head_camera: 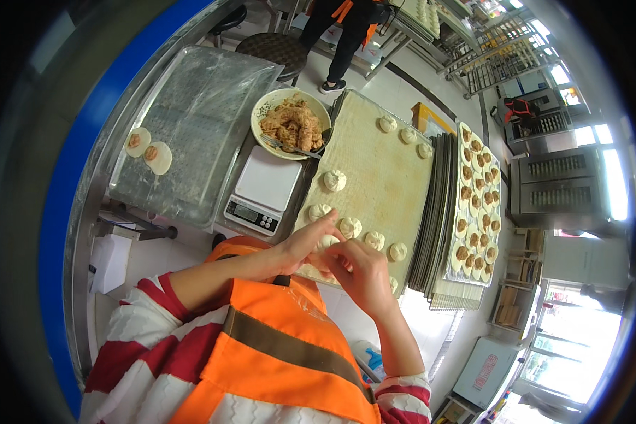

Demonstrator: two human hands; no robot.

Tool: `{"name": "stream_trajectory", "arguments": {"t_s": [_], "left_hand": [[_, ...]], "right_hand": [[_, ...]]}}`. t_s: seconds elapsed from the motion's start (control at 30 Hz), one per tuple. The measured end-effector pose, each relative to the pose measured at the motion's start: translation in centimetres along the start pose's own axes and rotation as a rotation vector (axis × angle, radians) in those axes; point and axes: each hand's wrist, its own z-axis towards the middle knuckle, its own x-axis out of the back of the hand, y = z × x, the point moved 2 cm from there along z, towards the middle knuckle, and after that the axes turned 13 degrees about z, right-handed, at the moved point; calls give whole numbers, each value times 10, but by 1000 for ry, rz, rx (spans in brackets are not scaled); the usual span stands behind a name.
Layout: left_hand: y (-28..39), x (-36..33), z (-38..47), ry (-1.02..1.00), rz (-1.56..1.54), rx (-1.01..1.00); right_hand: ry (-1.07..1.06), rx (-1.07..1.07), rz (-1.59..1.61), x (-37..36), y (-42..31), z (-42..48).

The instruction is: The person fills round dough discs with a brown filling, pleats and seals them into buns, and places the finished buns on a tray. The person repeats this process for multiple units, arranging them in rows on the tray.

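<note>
Between my two hands, close to my apron, is a small dough bun (327, 243), partly hidden by my fingers. My left hand (307, 241) cradles it from the left side. With thumb and fingers drawn together, my right hand (358, 265) pinches at its edge. Below them lies a lined tray (371, 159) bearing several pleated buns, among them one bun (335, 180) further up and another bun (350, 228) just beyond my fingers. A digital scale (265, 183) sits left of this tray. Behind the scale stands a bowl of meat filling (291, 124) with a fork resting in it.
On the left, a plastic-covered metal tray (191, 132) carries two dough rounds (158, 158) topped with filling. Stacked trays (434, 212) rise at the right, beside a tray of filled dough rounds (474, 206). A person (344, 37) stands beyond the table near a round stool (273, 55).
</note>
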Motion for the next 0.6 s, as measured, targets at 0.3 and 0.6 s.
{"name": "stream_trajectory", "arguments": {"t_s": [0.3,0.6], "left_hand": [[-4,-6,14,63,17,31],[-5,-17,81,155,195,-36]], "right_hand": [[-17,-4,111,10,15,-6],[51,-104,148,31,81,-6]]}}
